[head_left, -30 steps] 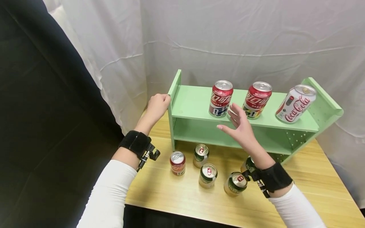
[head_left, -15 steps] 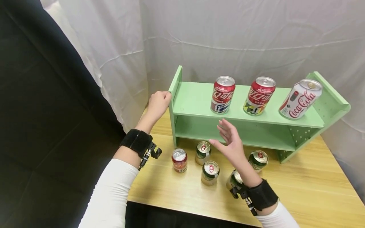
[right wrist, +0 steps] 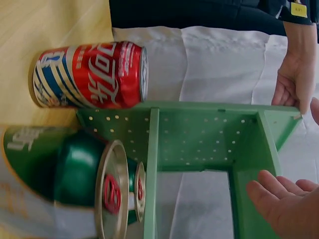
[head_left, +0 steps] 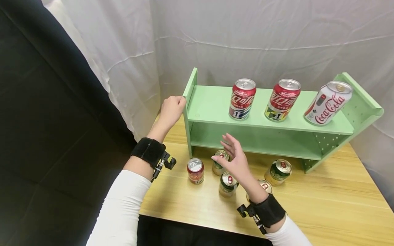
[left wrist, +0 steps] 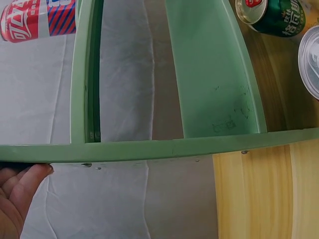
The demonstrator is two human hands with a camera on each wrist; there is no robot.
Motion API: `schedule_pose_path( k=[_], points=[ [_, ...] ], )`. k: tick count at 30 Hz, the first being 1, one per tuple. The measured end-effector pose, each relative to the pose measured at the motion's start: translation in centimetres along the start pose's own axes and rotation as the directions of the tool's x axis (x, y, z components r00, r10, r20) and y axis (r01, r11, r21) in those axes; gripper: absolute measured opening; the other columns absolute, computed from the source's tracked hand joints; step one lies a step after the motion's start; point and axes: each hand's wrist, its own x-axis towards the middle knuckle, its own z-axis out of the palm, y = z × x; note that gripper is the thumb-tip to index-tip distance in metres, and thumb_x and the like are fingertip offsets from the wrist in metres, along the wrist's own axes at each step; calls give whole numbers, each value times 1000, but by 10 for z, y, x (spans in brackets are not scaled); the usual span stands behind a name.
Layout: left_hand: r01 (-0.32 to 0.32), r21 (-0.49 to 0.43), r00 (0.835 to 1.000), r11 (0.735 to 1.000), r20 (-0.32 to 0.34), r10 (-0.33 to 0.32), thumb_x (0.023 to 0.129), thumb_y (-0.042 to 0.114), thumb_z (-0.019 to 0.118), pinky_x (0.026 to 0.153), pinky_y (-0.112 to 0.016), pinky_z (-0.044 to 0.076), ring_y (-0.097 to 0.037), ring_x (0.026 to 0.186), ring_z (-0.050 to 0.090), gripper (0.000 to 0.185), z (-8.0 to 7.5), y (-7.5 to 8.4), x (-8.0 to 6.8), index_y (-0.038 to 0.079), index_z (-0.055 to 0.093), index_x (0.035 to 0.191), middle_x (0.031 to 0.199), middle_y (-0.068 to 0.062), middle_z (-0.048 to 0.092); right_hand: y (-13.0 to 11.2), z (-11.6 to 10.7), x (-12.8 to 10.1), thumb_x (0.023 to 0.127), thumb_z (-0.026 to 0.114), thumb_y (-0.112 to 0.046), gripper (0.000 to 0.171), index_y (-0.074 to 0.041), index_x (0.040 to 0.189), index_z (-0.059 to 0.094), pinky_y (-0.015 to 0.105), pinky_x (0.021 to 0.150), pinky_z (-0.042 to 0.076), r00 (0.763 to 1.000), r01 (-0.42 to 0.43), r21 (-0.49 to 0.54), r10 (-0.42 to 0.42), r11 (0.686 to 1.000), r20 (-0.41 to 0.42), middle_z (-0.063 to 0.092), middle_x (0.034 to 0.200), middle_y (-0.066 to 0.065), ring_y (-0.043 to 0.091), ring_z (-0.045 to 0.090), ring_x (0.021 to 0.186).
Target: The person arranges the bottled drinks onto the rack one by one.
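Note:
My left hand (head_left: 172,109) holds the front edge of the left side panel of a green two-tier shelf (head_left: 209,102), its fingers curled there. The left wrist view shows fingers (left wrist: 27,191) against the panel's outer face. My right hand (head_left: 237,160) hovers in front of the lower tier, thumb and fingers spread with nothing between them. Below it on the table are a red cola can (head_left: 195,171) and several green-and-gold cans (head_left: 228,186); one is partly covered by my right forearm. Two red cola cans (head_left: 242,99) and a white Coca-Cola can (head_left: 328,103) stand on the top tier.
The wooden table (head_left: 338,191) has its front edge close to my forearms. A pale curtain (head_left: 261,34) hangs behind the shelf, and black cloth (head_left: 55,136) covers the left side. Another green-and-gold can (head_left: 278,172) stands right of my right forearm.
My right hand has moved from beside the red cans on the top tier down and left, over the cans on the table. My left hand stays on the shelf panel; the view has shifted slightly.

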Motion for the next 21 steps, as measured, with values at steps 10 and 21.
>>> schedule_pose_path(
  k=[10,21],
  points=[
    [22,-11,1000,1000,1,-22,92,23,36,47,-25,21,-14,48,25,35,-3,-3,2,12,32,59,52,0,30,12,31,2,75,77,-6,88,-4,145,24,43,107,34,999,28,-32,-27,999,38,38,146,14,32,43,130],
    [18,-14,1000,1000,3,-18,91,24,37,46,-24,21,-13,48,25,35,0,-2,3,13,33,58,52,1,30,34,66,-4,67,84,-11,99,-1,145,24,43,108,32,993,-34,-115,47,993,112,35,147,18,32,40,132]
  ],
)
